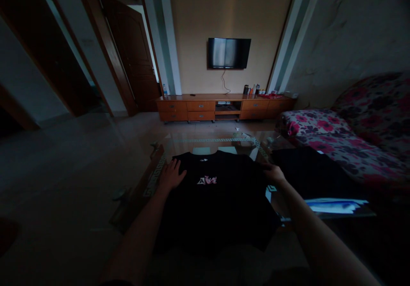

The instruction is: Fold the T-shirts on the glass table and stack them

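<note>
A black T-shirt point(221, 205) lies spread over the glass coffee table, its neckline at the far side and its lower edge toward me. Small white and pink lettering is printed on its upper middle. My left hand point(173, 175) rests flat on the shirt's left shoulder, fingers apart. At the right shoulder, my right hand point(274, 173) has its fingers closed on the sleeve cloth. To the right of that hand lies another dark cloth point(317, 170), with a blue and white plastic-looking packet point(335, 205) along its near edge.
The glass coffee table point(153, 177) has a patterned border. A flower-covered sofa point(349, 149) stands at the right. Across the room are a low wooden cabinet point(200, 106) with bottles on it and a wall-mounted television point(229, 53). A brown door point(131, 51) is at the back left.
</note>
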`<state>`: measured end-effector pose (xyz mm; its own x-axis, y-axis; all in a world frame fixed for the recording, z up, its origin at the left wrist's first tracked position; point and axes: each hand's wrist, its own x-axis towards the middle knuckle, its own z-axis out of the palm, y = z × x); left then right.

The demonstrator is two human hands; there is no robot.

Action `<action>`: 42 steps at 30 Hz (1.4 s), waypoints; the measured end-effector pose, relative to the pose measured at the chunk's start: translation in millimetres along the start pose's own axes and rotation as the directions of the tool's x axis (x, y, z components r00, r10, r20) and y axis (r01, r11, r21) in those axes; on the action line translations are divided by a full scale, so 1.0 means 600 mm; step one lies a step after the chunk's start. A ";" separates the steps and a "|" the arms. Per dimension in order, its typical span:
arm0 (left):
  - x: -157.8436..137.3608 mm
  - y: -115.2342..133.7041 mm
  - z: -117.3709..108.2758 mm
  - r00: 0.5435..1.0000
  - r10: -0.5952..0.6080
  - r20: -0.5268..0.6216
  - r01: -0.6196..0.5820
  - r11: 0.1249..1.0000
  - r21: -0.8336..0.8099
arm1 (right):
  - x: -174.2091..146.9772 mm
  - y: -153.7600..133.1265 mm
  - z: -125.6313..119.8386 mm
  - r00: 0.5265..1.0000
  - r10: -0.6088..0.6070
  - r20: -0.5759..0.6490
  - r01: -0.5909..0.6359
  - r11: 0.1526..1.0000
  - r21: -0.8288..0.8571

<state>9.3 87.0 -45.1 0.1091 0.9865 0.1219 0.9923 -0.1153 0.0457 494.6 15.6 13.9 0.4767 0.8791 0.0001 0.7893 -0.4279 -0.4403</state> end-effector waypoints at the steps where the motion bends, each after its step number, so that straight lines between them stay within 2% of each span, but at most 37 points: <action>1: -0.001 0.001 -0.002 1.000 -0.003 0.001 0.003 1.000 -0.001 | -0.003 -0.007 -0.006 1.000 -0.004 0.017 0.004 1.000 -0.001; 4: -0.004 0.004 -0.007 1.000 -0.008 0.010 0.008 1.000 -0.003 | -0.032 -0.050 -0.020 0.997 -0.076 -0.023 0.075 0.995 -0.059; 6: -0.005 0.005 -0.009 1.000 -0.005 0.008 0.005 1.000 -0.001 | -0.072 -0.098 -0.017 0.964 -0.255 -0.072 0.237 0.952 -0.196; 7: -0.005 0.005 -0.010 1.000 -0.004 0.006 0.004 1.000 0.001 | -0.096 -0.123 -0.009 0.922 -0.384 -0.050 0.357 0.892 -0.277; 9: -0.005 0.004 -0.008 1.000 -0.002 0.002 0.002 1.000 -0.001 | -0.147 -0.171 0.017 0.825 -0.556 0.102 0.552 0.752 -0.361; 10: -0.005 0.003 -0.007 1.000 -0.001 0.000 0.001 1.000 -0.004 | -0.170 -0.190 0.033 0.777 -0.597 0.200 0.624 0.691 -0.365; 12: -0.004 0.002 -0.005 1.000 0.005 -0.007 -0.005 1.000 -0.006 | -0.206 -0.213 0.067 0.705 -0.632 0.322 0.709 0.611 -0.352; 14: -0.003 0.001 -0.002 1.000 0.011 -0.018 -0.011 1.000 -0.002 | -0.224 -0.220 0.092 0.664 -0.639 0.388 0.748 0.578 -0.328; 16: -0.002 0.000 0.001 1.000 0.009 -0.023 -0.009 1.000 0.000 | -0.227 -0.216 0.105 0.649 -0.642 0.407 0.760 0.573 -0.308; 21: 0.000 0.000 0.004 1.000 0.017 -0.027 -0.017 1.000 -0.003 | -0.218 -0.197 0.100 0.646 -0.655 0.392 0.761 0.596 -0.257; 24: 0.000 0.001 0.003 1.000 0.012 -0.027 -0.012 1.000 -0.005 | -0.206 -0.191 0.090 0.620 -0.682 0.388 0.769 0.627 -0.126; 26: 0.000 0.002 0.002 1.000 0.006 -0.028 -0.007 1.000 -0.010 | -0.189 -0.186 0.083 0.639 -0.696 0.328 0.742 0.670 -0.025; 28: -0.001 0.003 0.001 0.999 0.003 -0.037 -0.004 1.000 -0.015 | -0.166 -0.175 0.080 0.731 -0.642 0.232 0.661 0.750 -0.010; 30: -0.002 0.004 -0.002 0.998 0.006 -0.065 -0.007 1.000 -0.024 | -0.144 -0.156 0.083 0.836 -0.523 0.168 0.541 0.836 -0.093; 31: -0.003 0.004 -0.004 0.996 0.009 -0.088 -0.012 0.999 -0.031 | -0.135 -0.144 0.088 0.864 -0.473 0.171 0.497 0.855 -0.147; 33: -0.005 0.007 -0.012 0.989 0.013 -0.150 -0.021 0.998 -0.052 | -0.124 -0.118 0.103 0.874 -0.425 0.234 0.475 0.848 -0.236; 36: -0.009 0.013 -0.024 0.974 0.009 -0.226 -0.025 0.997 -0.068 | -0.119 -0.090 0.125 0.856 -0.420 0.302 0.502 0.813 -0.294; 42: -0.021 0.015 -0.036 0.981 0.068 -0.184 -0.077 0.996 -0.039 | -0.107 -0.083 0.135 0.865 -0.424 0.268 0.497 0.798 -0.342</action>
<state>15.5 71.3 -25.0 0.1638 0.9381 0.3052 0.9779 -0.1952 0.0751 393.3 -2.8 -37.0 -0.0262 0.9982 -0.0539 0.9987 0.0238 -0.0441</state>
